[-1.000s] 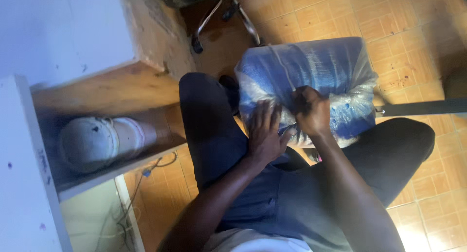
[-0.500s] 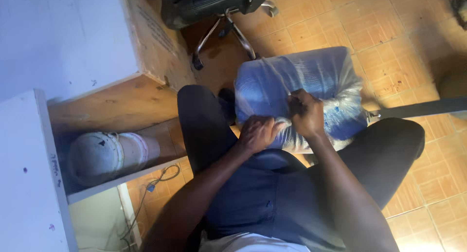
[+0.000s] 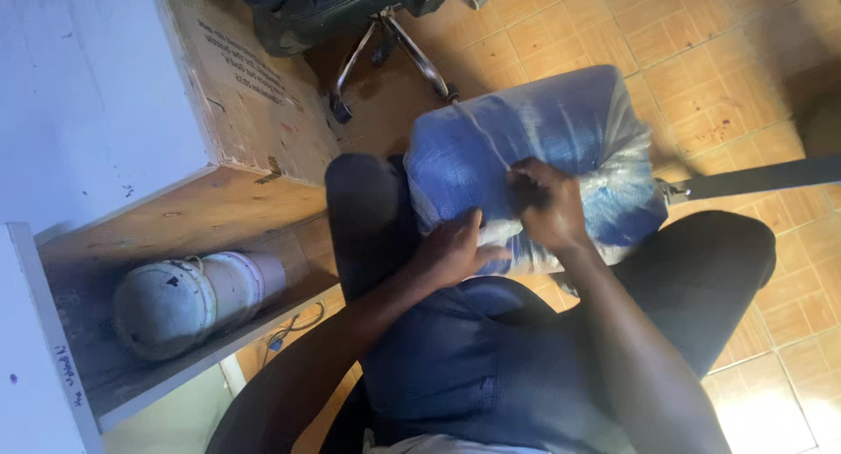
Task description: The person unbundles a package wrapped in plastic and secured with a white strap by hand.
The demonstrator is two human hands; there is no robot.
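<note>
I am seated, looking down at my own lap. A bulky bundle (image 3: 561, 147) of blue fabric wrapped in clear plastic rests on my knees, leaning out toward the floor at about 1 o'clock from my body. My right hand (image 3: 545, 204) sits on the near face of the bundle, closed into a fist around a gathered twist of the plastic wrap. My left hand (image 3: 455, 248) lies at 8 o'clock from the right one, fingers curled and pinching the loose plastic at the bundle's lower edge, just beside my left thigh (image 3: 368, 226).

As far as I can judge, the wrapping is barely begun: the plastic is bunched and pulled where my hands grip it, but it looks unbroken, and the fabric inside remains fully covered. Everything past this first pulling at the wrap appears left to do.

Compared with half a second ago, the bundle sits in much the same place on my lap. My right hand has kept its grip, while my left has slid lower and closer to me along the plastic. My head has tipped a little, so the view has shifted slightly.

Around me: a wooden bench (image 3: 219, 217) at 9 o'clock with a pale, round container (image 3: 175, 301) lying on its lower shelf, an office chair base (image 3: 385, 42) at 12 o'clock, and an orange tiled floor (image 3: 718, 60).
</note>
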